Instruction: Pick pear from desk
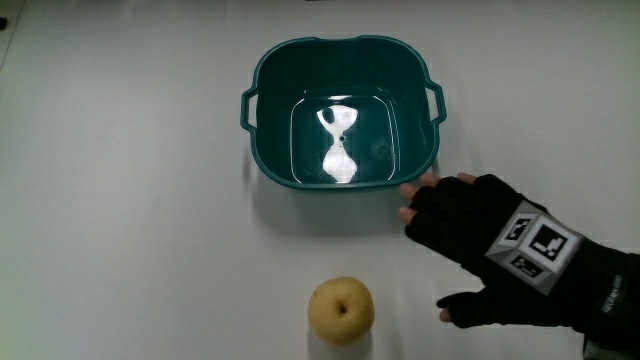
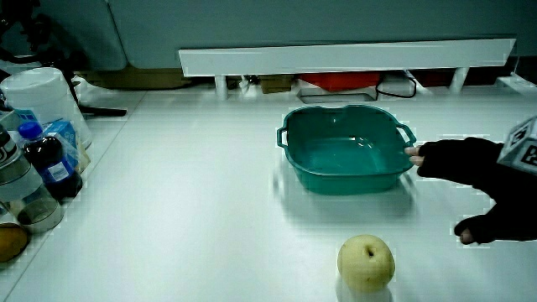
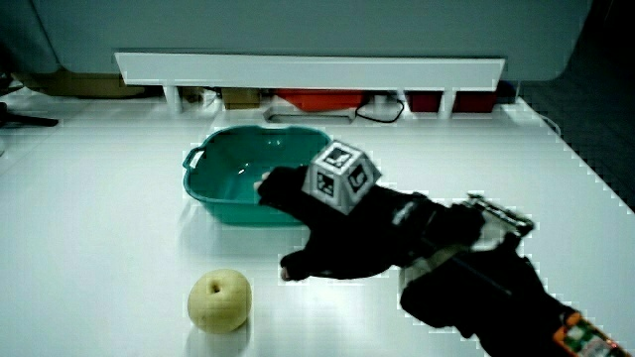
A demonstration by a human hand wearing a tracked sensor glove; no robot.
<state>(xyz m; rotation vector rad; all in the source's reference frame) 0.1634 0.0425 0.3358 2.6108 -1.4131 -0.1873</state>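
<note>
A white table (image 1: pixel 130 250) reflects overhead light. In both side views a low white partition (image 2: pixel 344 57) lines its edge, under a grey wall (image 3: pixel 298 25).

No words, brands or numbers can be read. The cube (image 1: pixel 530 246) on the glove bears only black-and-white marker patterns, and the bottle (image 2: pixel 52 164) labels at the worktop's edge are illegible.

— What sits on the plain white surface (image 1: pixel 130 230)?
— A teal plastic basin with two handles (image 1: pixel 340 112) near its middle, and a round yellow pear (image 1: pixel 341 310) nearer the person's edge.
— Anything else?
— Bottles (image 2: pixel 33 172) and a white container (image 2: pixel 42 96), seen in a side view, crowd one edge.
</note>
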